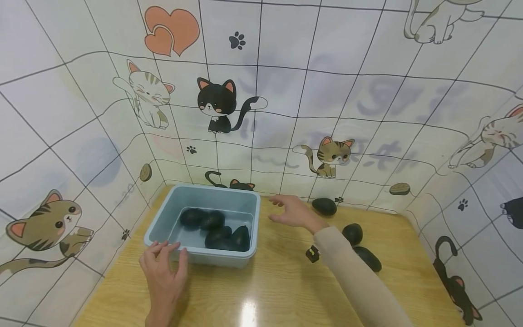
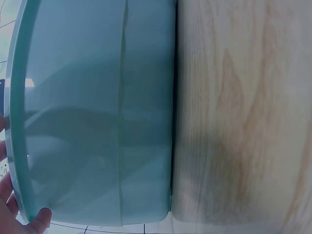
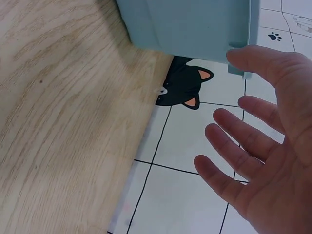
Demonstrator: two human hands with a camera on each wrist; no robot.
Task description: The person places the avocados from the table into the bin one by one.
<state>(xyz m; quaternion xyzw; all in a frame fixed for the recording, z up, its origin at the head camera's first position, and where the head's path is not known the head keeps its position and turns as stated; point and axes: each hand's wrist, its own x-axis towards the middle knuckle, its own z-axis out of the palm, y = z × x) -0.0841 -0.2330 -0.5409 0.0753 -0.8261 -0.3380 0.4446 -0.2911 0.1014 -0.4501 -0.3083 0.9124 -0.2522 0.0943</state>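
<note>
A pale blue plastic bin stands on the wooden table, with several dark avocados lying on its floor. My left hand is at the front left of the rim. Its loosely bent fingers reach over the edge, while the thumb overlaps the outer wall in the left wrist view. Beside the bin's right end, my right hand hovers with spread fingers and nothing in them. In the right wrist view its thumb overlaps the bin's rim corner.
Three more avocados lie on the table at the right: one by the back wall, one nearer and one partly behind the right sleeve. A small black-and-yellow object sits by the forearm. Cat-patterned walls enclose the table.
</note>
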